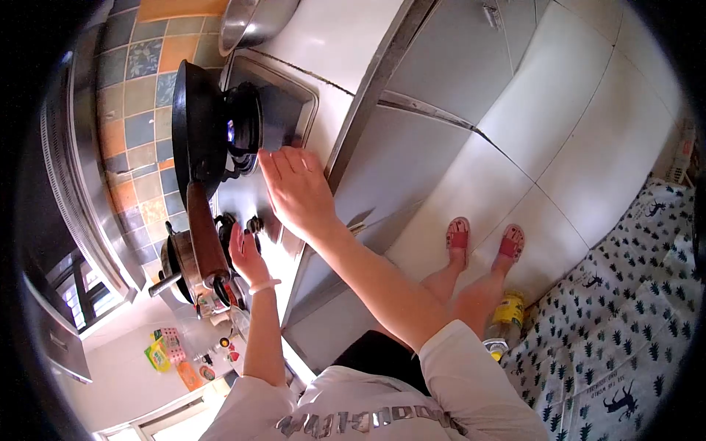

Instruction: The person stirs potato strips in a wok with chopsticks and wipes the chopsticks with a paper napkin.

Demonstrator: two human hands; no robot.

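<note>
A dark wok (193, 121) with a brown handle (202, 235) sits over the lit burner (246, 125) of a gas stove (294, 99), where a small blue flame shows. My right hand (298, 192) is at the stove's front edge, fingers bent and close together; what lies under the fingertips is hidden. A dark stove knob (254, 224) shows between my two hands. My left hand (248, 259), with a light band at the wrist, is held beside the wok handle, apparently without gripping it; its fingers are extended.
Behind the wok handle stands a second pot (176, 261). A metal bowl (254, 26) rests on the counter past the stove. The range hood (92, 169) hangs above. Grey cabinets (390, 154) line the counter's front. On the floor is a yellow-labelled bottle (507, 312) near a patterned cloth (618, 323).
</note>
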